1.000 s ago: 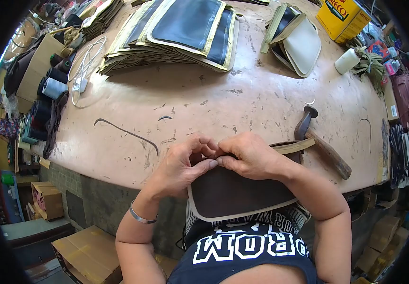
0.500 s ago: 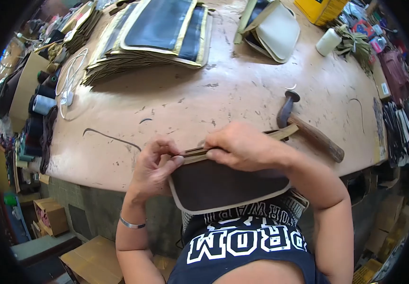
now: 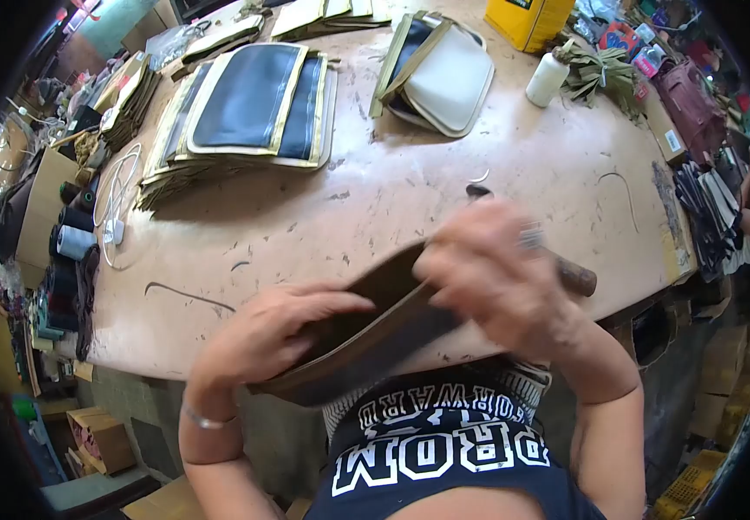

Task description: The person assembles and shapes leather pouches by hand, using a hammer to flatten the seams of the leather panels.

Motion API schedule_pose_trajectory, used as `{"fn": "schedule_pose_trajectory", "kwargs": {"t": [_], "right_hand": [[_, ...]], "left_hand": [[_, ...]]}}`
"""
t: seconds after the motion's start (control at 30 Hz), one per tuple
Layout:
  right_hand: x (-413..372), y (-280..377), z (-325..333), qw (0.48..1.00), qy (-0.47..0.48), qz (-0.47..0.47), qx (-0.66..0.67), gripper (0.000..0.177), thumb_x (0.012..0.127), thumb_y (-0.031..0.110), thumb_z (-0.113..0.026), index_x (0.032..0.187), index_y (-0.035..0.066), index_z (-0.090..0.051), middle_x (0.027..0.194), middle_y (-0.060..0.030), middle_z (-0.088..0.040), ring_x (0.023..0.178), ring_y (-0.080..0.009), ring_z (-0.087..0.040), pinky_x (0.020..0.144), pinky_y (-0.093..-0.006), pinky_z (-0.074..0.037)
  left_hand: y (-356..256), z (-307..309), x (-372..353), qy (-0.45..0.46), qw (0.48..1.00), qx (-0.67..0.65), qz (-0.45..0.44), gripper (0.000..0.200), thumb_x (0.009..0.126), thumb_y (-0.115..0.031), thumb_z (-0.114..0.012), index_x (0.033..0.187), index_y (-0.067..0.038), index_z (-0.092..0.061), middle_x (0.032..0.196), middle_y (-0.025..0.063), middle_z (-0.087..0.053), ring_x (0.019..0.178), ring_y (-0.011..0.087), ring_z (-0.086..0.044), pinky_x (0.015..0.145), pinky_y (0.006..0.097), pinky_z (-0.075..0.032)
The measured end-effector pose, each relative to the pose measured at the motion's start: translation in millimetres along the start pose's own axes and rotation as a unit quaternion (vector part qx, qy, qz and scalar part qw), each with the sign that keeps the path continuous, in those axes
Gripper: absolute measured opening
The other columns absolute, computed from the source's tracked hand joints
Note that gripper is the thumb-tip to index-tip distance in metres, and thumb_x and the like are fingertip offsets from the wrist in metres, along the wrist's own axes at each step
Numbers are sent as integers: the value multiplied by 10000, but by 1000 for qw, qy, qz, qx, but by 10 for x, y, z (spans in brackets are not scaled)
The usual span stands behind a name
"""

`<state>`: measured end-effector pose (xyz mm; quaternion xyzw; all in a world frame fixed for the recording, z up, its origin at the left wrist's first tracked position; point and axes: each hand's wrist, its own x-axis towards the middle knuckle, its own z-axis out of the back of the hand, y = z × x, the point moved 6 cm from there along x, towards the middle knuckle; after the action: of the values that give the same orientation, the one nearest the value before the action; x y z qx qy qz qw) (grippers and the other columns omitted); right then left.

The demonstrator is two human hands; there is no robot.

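Observation:
A dark brown flat pouch-like piece (image 3: 366,340) is held slanting over the table's front edge, its long opening facing up. My left hand (image 3: 273,329) is at its lower left end, with fingers reaching into the opening. At the raised right end, my right hand (image 3: 498,273) grips the rim; motion blurs the fingers. Behind that hand lies a hammer (image 3: 576,276), mostly hidden, with its handle end and a bit of its head showing. A thin dark curved strip (image 3: 189,295) rests on the table left of my left hand.
On the worktable (image 3: 306,234), a stack of dark, pale-edged panels (image 3: 245,100) stands at back left. Pale flap pieces (image 3: 449,82) lie at back centre. A white bottle (image 3: 548,78) and a yellow box (image 3: 527,24) stand back right. Thread spools (image 3: 76,243) line the left side.
The piece has turned from hanging flat to slanting, and its opening now gapes. My left hand has moved into the opening; my right hand has moved right along the rim. The view has shifted.

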<state>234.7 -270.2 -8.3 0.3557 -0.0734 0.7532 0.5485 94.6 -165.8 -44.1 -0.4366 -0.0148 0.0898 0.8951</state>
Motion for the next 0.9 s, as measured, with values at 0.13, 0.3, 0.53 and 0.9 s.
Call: {"fn": "schedule_pose_trajectory", "kwargs": {"t": [0.13, 0.3, 0.53, 0.9], "right_hand": [[-500, -625, 89, 964, 37, -202, -169, 421, 739, 200, -659, 1110, 72, -508, 1052, -110, -527, 963, -289, -505, 846, -390, -388], [-916, -814, -269, 925, 196, -259, -197, 433, 757, 163, -630, 1142, 69, -456, 956, -118, -557, 914, -289, -543, 737, -359, -446], [-494, -780, -78, 953, 113, -282, -12, 396, 832, 99, -529, 1217, 78, -436, 898, -192, -606, 710, -378, -587, 605, -438, -484], [-182, -927, -283, 953, 133, -262, -69, 280, 882, 154, -453, 1146, 72, -492, 820, -173, -590, 695, -367, -576, 582, -441, -455]], "left_hand": [[-330, 211, 188, -176, 950, 257, -33, 445, 713, 104, -425, 1132, 7, -540, 1192, 178, -517, 937, 341, -576, 812, 367, -465], [369, -186, 819, -89, 968, 231, 25, 550, 682, 60, -423, 1226, -15, -459, 1266, 198, -443, 948, 358, -549, 846, 394, -434], [521, -153, 858, -117, 990, 68, 28, 671, 642, 39, -479, 1296, -99, -421, 1229, 160, -490, 1013, 329, -543, 890, 350, -428], [618, -171, 842, -128, 991, 35, 30, 683, 649, 51, -462, 1314, -93, -396, 1238, 189, -491, 1098, 315, -510, 945, 349, -395]]}}
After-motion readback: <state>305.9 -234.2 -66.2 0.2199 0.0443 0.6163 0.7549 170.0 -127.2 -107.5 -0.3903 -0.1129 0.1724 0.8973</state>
